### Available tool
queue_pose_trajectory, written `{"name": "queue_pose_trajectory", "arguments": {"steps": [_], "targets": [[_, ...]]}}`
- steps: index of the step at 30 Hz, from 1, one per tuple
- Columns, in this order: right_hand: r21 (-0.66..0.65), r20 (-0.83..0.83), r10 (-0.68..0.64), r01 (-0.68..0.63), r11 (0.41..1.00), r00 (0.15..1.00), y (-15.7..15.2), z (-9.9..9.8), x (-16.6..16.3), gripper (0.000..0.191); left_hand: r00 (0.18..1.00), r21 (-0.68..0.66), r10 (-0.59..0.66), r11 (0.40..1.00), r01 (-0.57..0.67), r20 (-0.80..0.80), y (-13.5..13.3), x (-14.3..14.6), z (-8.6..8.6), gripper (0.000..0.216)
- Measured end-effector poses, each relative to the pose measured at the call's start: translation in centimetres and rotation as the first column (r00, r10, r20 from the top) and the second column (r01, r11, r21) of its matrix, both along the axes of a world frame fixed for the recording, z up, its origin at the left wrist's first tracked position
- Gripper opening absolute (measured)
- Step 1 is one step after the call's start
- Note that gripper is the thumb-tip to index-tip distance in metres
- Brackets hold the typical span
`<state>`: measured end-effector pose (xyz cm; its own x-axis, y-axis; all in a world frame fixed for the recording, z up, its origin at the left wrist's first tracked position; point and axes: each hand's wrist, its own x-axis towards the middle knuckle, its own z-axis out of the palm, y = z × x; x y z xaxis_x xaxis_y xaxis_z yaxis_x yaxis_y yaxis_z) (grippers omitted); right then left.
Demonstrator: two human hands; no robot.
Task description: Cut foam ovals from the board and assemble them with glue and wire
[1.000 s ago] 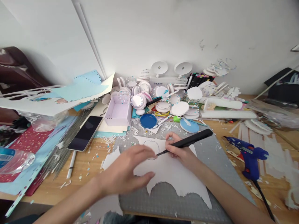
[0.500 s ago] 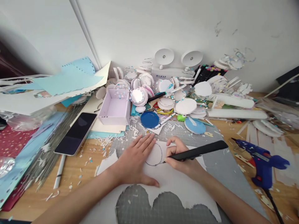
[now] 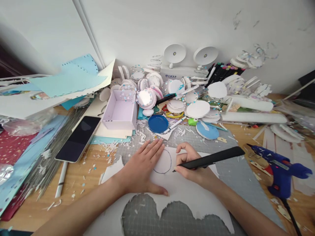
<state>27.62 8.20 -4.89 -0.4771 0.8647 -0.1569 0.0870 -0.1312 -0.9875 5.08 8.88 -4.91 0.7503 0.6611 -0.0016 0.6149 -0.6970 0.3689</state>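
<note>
My left hand (image 3: 145, 167) lies flat on a white sheet (image 3: 189, 190), fingers spread, partly covering a circle outlined in dark line (image 3: 165, 163). In my right hand (image 3: 190, 164) is a long black craft knife (image 3: 216, 157), pinched near its thin tip. That tip is just right of the circle's lower edge; whether it touches the sheet I cannot tell. The sheet's near side has a ragged, scalloped cut-out, through which the grey cutting mat (image 3: 182, 219) shows. A round blue lid (image 3: 158, 123) sits beyond my left hand.
To the left are a phone (image 3: 78, 139) and a lilac box (image 3: 120, 109). White discs (image 3: 198, 109) and a two-headed lamp (image 3: 174, 53) crowd the back. A blue glue gun (image 3: 280, 168) lies right, its cord running toward the front. Paper scraps litter the table.
The view has shifted slightly. The knife tip has moved a little away from the circle's outline, to the right. My left hand stays flat on the sheet.
</note>
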Motion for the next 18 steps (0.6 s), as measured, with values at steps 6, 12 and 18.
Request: {"name": "queue_pose_trajectory", "arguments": {"steps": [6, 12, 18], "targets": [[-0.029, -0.044, -0.003, 0.002, 1.0, 0.999, -0.07, 0.01, 0.07, 0.034, 1.0, 0.004, -0.003, 1.0, 0.003, -0.004, 0.09, 0.05, -0.03, 0.114], [-0.003, -0.035, 0.005, -0.005, 1.0, 0.999, -0.09, 0.13, 0.12, 0.033, 1.0, 0.005, -0.006, 1.0, 0.006, -0.023, 0.19, 0.04, 0.07, 0.114], [-0.002, -0.014, -0.007, 0.007, 1.0, 1.0, -0.05, 0.0, 0.13, 0.033, 1.0, 0.021, -0.006, 1.0, 0.006, -0.011, 0.13, 0.09, 0.05, 0.114]]}}
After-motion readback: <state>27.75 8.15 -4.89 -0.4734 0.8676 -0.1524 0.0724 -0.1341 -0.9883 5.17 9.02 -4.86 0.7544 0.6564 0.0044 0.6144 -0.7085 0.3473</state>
